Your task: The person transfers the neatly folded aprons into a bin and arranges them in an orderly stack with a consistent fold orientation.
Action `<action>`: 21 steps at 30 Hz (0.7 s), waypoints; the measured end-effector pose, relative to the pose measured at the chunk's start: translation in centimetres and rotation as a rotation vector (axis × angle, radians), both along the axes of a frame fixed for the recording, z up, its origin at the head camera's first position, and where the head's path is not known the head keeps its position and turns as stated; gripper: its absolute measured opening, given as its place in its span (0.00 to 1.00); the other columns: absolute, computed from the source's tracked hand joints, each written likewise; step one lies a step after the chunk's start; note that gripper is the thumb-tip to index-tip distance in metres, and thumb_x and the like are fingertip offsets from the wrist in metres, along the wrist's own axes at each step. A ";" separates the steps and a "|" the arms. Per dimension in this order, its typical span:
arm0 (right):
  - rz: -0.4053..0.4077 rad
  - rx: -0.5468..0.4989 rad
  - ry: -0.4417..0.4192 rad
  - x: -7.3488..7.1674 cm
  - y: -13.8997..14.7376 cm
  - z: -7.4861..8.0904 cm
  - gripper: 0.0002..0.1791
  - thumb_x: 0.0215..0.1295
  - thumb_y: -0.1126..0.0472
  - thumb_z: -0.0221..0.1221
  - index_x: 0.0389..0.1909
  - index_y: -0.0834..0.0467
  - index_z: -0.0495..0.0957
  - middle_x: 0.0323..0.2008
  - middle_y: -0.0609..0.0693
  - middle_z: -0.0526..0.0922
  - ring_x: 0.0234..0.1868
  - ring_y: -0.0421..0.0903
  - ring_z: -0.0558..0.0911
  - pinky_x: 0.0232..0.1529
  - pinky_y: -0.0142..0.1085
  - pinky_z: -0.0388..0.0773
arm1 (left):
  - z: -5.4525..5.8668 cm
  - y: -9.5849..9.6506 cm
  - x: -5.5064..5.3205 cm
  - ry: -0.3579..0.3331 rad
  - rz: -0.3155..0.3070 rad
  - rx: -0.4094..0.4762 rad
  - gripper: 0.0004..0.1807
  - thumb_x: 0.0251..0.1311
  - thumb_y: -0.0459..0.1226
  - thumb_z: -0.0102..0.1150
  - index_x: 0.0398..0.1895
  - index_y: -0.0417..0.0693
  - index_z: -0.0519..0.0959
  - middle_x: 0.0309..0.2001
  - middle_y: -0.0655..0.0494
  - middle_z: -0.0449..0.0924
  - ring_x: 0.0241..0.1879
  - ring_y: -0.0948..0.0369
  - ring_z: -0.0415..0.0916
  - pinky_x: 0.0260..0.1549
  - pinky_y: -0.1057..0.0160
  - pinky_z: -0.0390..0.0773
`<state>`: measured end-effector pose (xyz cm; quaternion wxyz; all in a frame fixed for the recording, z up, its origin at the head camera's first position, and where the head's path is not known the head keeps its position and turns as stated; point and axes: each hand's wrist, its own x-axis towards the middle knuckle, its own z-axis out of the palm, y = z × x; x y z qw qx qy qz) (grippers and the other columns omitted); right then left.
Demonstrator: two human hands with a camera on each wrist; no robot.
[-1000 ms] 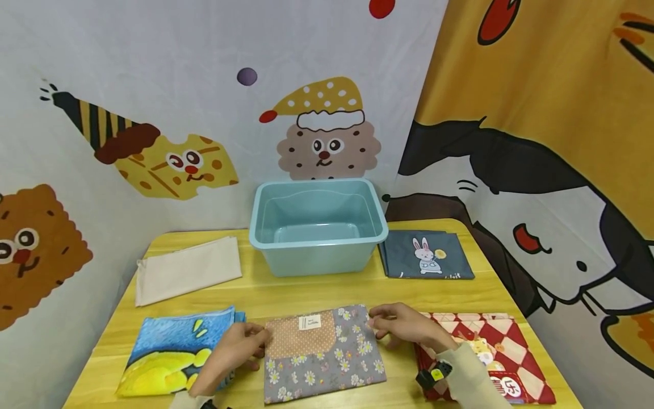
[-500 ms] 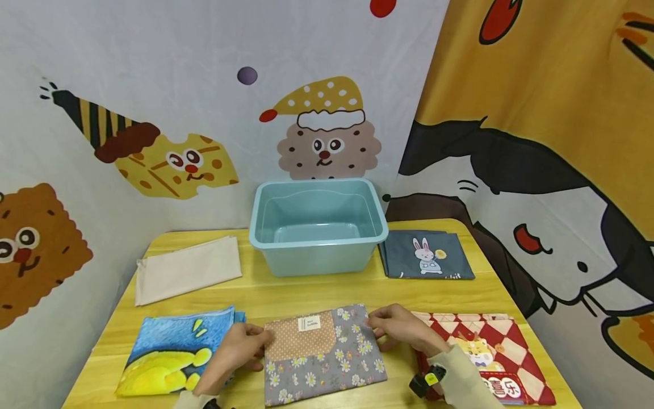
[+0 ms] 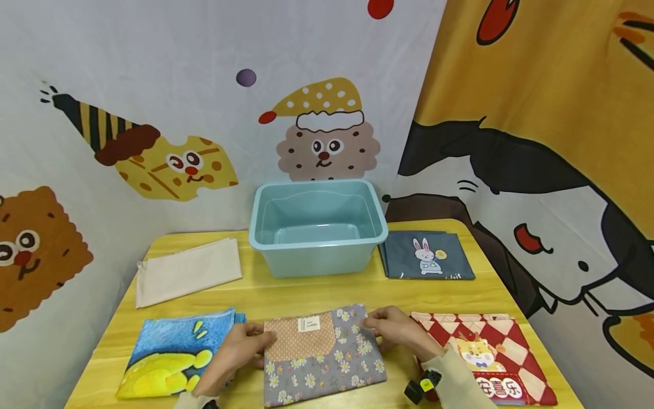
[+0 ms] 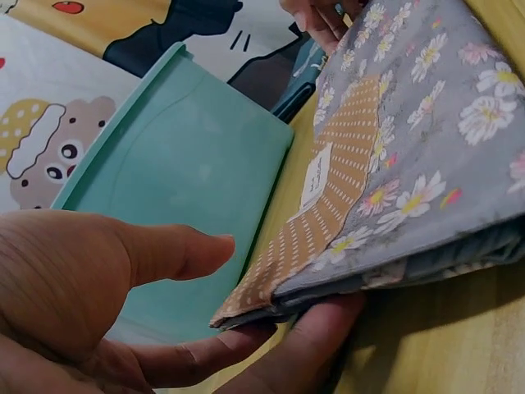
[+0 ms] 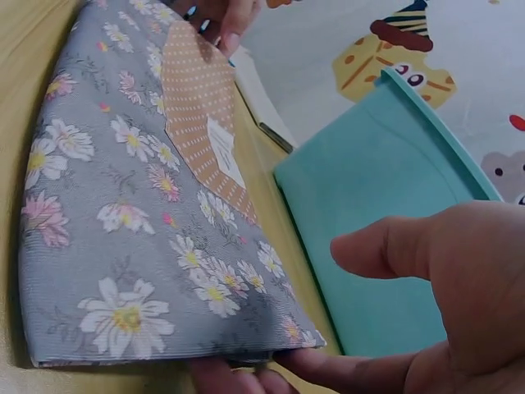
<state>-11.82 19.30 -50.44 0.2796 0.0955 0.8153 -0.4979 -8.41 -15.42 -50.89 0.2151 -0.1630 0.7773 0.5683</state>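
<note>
A folded grey cloth with daisies, a brown polka-dot patch and a white label lies at the table's front middle. My left hand is at its left edge; in the left wrist view its fingers reach under the fold while the thumb stands apart above. My right hand is at the upper right corner. Seen from the right wrist, its fingertips go beneath the cloth edge, and the thumb is raised clear of the fabric. Parts of the fingers are hidden under the cloth.
Behind the cloth stands a light blue plastic tub. Other folded cloths lie around: beige, dark with a rabbit, blue and yellow, red checked. A patterned curtain hangs behind the table.
Both hands have moved slightly inward, and their thumbs now overlap the grey cloth's edges more in the head view. The cloth lies almost where it was.
</note>
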 end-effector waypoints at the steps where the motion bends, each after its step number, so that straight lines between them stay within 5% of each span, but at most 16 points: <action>1: -0.006 0.004 0.004 0.0 -0.1 0.0 0.20 0.67 0.53 0.65 0.50 0.64 0.82 0.45 0.56 0.83 0.41 0.48 0.83 0.35 0.43 0.88 | 0.0 0.0 -0.1 0.003 0.000 0.011 0.24 0.64 0.38 0.67 0.55 0.26 0.77 0.39 0.40 0.85 0.34 0.56 0.85 0.30 0.55 0.88; 7: 0.025 -0.031 0.015 -0.1 -0.2 -0.3 0.22 0.67 0.55 0.65 0.53 0.67 0.77 0.39 0.56 0.85 0.33 0.46 0.86 0.33 0.42 0.87 | -0.3 -0.5 -0.4 0.026 -0.030 0.058 0.28 0.65 0.38 0.67 0.60 0.27 0.72 0.40 0.42 0.87 0.34 0.54 0.87 0.32 0.54 0.88; 16: 0.154 -0.238 0.072 -0.4 0.9 -2.0 0.26 0.60 0.68 0.65 0.58 0.77 0.73 0.38 0.55 0.88 0.35 0.41 0.83 0.36 0.35 0.83 | -0.7 -0.8 -0.4 0.071 -0.127 0.145 0.40 0.58 0.26 0.68 0.70 0.27 0.58 0.42 0.39 0.87 0.37 0.55 0.85 0.38 0.57 0.83; 21: 0.156 -0.288 0.053 -0.6 1.2 -2.2 0.26 0.60 0.68 0.65 0.57 0.78 0.75 0.40 0.55 0.89 0.37 0.41 0.85 0.39 0.35 0.84 | -0.5 -0.8 -0.4 0.060 -0.139 0.155 0.42 0.59 0.24 0.66 0.74 0.29 0.55 0.45 0.38 0.86 0.41 0.53 0.85 0.41 0.55 0.84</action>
